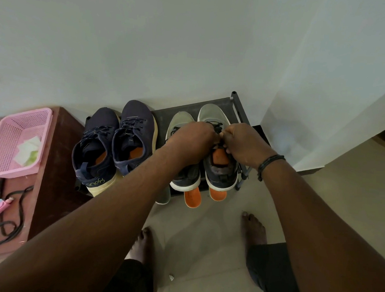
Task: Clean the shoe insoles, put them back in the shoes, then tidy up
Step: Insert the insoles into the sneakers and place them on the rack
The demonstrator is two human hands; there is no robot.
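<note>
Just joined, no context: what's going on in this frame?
A person stands barefoot over a shoe rack. Both hands work at the laces of the grey shoe on the rack's right end: left hand and right hand pinch them. An orange insole sits inside it. A navy pair stands to the left, orange insoles in too. A pink basket sits on the side table.

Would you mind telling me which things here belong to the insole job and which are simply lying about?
Belonging to the job:
- grey shoes, with left hand and right hand at the laces
- navy shoes
- shoe rack

Lying about:
- pink basket
- black cable
- brown table
</note>
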